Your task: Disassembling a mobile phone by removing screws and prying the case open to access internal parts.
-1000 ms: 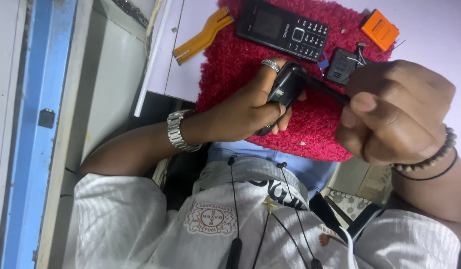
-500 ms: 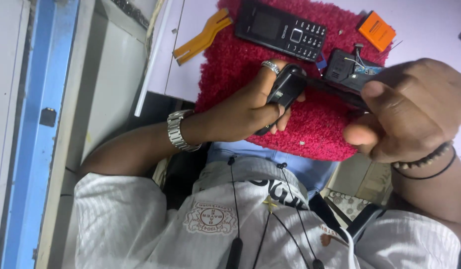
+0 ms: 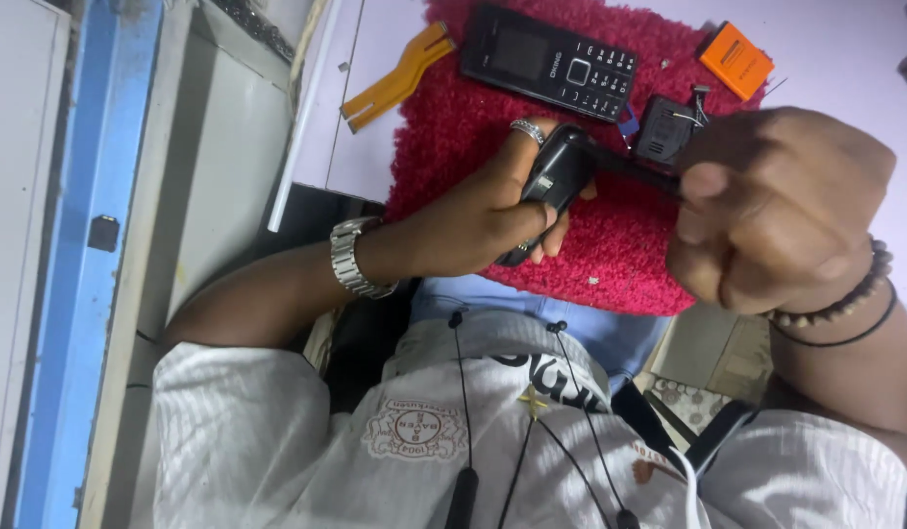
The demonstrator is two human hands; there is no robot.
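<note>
Two hands, left (image 3: pixel 483 211) and right (image 3: pixel 777 211), around one black phone body (image 3: pixel 556 176).

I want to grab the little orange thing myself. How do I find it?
Start at the fluffy red mat on the pale purple table. Go to the mat's far right corner, past the black keypad phone. The small flat orange rectangle lies there; unlike the long orange strip on the left, it is short and boxy.

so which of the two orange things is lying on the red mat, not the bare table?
The small orange block at the mat's top right corner overlaps the mat edge. The long orange flex strip lies on the pale table, left of the mat.
</note>
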